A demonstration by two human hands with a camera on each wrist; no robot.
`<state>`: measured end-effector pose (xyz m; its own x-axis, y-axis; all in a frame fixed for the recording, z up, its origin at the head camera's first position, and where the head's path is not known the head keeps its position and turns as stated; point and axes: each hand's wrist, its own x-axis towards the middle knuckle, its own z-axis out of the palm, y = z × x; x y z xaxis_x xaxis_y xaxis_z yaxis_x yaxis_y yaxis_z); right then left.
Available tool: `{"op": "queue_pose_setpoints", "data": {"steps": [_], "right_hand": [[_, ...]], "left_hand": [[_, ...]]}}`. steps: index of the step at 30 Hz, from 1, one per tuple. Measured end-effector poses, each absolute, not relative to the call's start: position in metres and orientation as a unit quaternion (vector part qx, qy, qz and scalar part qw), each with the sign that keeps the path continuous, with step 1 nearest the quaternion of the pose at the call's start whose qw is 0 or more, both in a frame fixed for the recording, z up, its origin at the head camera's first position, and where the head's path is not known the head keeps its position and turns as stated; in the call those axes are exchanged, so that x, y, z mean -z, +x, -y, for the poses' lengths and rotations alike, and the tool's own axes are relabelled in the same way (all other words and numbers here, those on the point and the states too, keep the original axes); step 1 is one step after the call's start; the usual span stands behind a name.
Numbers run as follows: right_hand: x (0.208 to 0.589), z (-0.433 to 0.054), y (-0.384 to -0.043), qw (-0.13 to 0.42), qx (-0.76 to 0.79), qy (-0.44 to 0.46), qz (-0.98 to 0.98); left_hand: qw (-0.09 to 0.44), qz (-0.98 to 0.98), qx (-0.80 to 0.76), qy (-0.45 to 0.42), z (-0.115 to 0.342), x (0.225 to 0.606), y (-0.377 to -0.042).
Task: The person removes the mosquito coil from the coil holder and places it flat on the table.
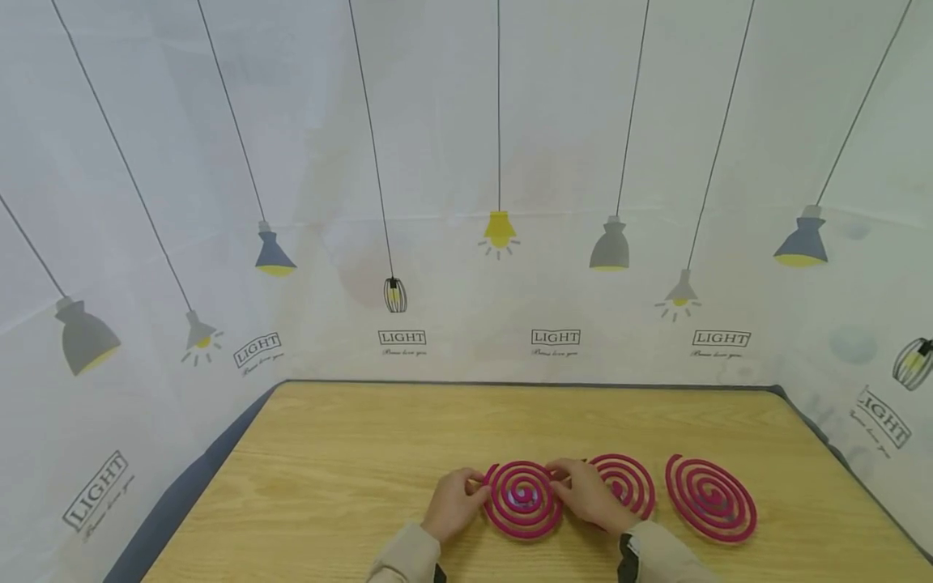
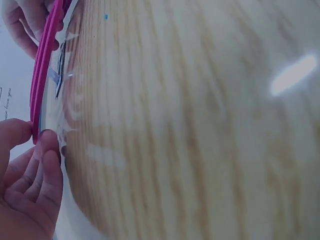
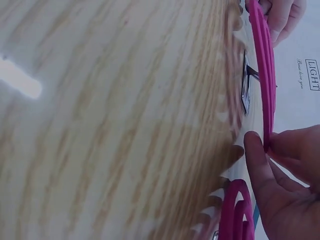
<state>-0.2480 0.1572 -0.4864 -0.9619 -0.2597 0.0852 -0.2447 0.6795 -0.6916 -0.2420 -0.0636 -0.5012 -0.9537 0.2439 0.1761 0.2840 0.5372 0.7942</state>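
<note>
Both hands hold a magenta mosquito coil [image 1: 523, 493] by opposite edges. On its left edge, the left hand [image 1: 453, 504] pinches the rim between thumb and fingers. The right hand [image 1: 589, 494] pinches the other side, its forearm crossing in front of a second coil [image 1: 649, 484]. Seen edge-on in the right wrist view, the held coil [image 3: 268, 80] sits just above the tabletop over a small metal stand [image 3: 246, 89], whose upright prong reaches its middle. The second coil's edge [image 3: 229, 212] shows beside the right hand.
A third magenta coil [image 1: 710, 495] lies farther right, with something pale under its centre. The wooden table [image 1: 328, 453] has a dark border and a glossy surface. Behind and at the sides hangs a white sheet [image 1: 466, 300] printed with lamps.
</note>
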Motion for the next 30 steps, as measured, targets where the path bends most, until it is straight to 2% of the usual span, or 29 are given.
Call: {"op": "queue_pose_setpoints", "data": {"steps": [9,21,30], "right_hand": [[0.489,-0.151,-0.251,0.007,0.398,-0.12,-0.91],[0.499,-0.134,-0.259,-0.062,0.413,-0.146,-0.897],[0.502,-0.121,-0.265,-0.076,0.401,-0.155,-0.9]], "left_hand": [[-0.009,0.839,0.532,-0.114,0.066,0.505,-0.245],[0.058,0.848,0.519,-0.096,0.074,0.511,-0.25],[0.082,0.863,0.493,-0.079,0.087,0.514,-0.252]]}}
